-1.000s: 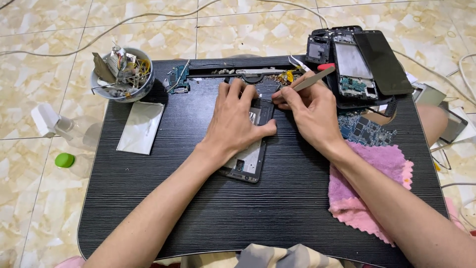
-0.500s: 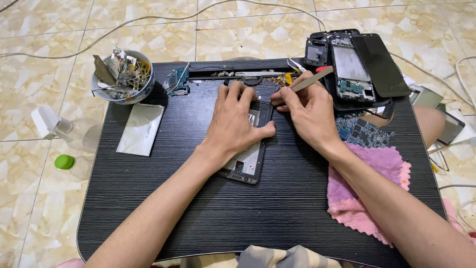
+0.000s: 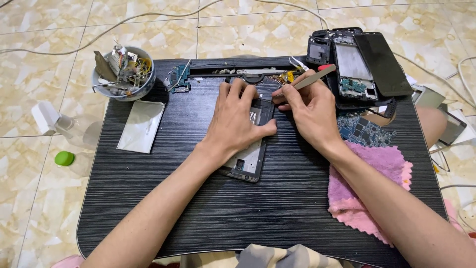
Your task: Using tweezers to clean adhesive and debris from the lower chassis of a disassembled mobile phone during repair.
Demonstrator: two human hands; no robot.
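An opened phone frame (image 3: 249, 158) lies on a small black table (image 3: 163, 198). My left hand (image 3: 237, 119) presses flat on its upper half and hides most of it. My right hand (image 3: 310, 111) is just right of the phone's top end and grips a pair of metal tweezers (image 3: 313, 77), whose tips point down toward the phone's top corner. The tweezer tips are hidden behind my fingers.
A bowl of small parts (image 3: 123, 74) stands at the table's back left, a silver sheet (image 3: 141, 125) below it. Dismantled phones and a dark screen (image 3: 364, 62) lie at the back right, a circuit board (image 3: 364, 130) and pink cloth (image 3: 369, 186) at the right. A green cap (image 3: 64, 158) and a white bottle (image 3: 47, 118) lie on the tiled floor.
Both hands stay on the phone's top end; the view has shifted slightly. The tweezers keep nearly the same tilt.
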